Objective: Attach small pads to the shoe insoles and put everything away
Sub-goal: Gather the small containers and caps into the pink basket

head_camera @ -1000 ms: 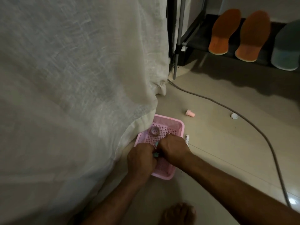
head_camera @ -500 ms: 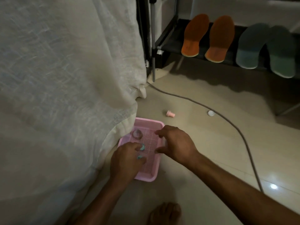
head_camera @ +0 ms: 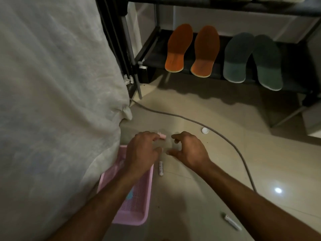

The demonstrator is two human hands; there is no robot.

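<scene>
Two orange insoles [head_camera: 192,51] and two grey-green insoles [head_camera: 251,60] lie on the bottom shelf of a dark rack [head_camera: 149,54]. A pink mesh basket [head_camera: 137,202] sits on the floor by the cloth, with a small teal pad [head_camera: 130,195] inside. My left hand [head_camera: 142,153] hovers over the basket's far end, fingers spread, fingertips beside a small pink piece [head_camera: 162,136] on the floor. My right hand [head_camera: 187,150] is just to its right, fingers curled apart, holding nothing.
A white cloth [head_camera: 57,101] hangs at the left. A grey cable [head_camera: 217,134] crosses the tiled floor. A white round cap [head_camera: 205,130], a white tube [head_camera: 161,168] beside the basket and another white tube [head_camera: 231,221] near my right forearm lie on the floor.
Both hands have left the inside of the basket and moved forward past its far edge, toward the pink piece on the floor. The view has swung up and right, showing more of the rack.
</scene>
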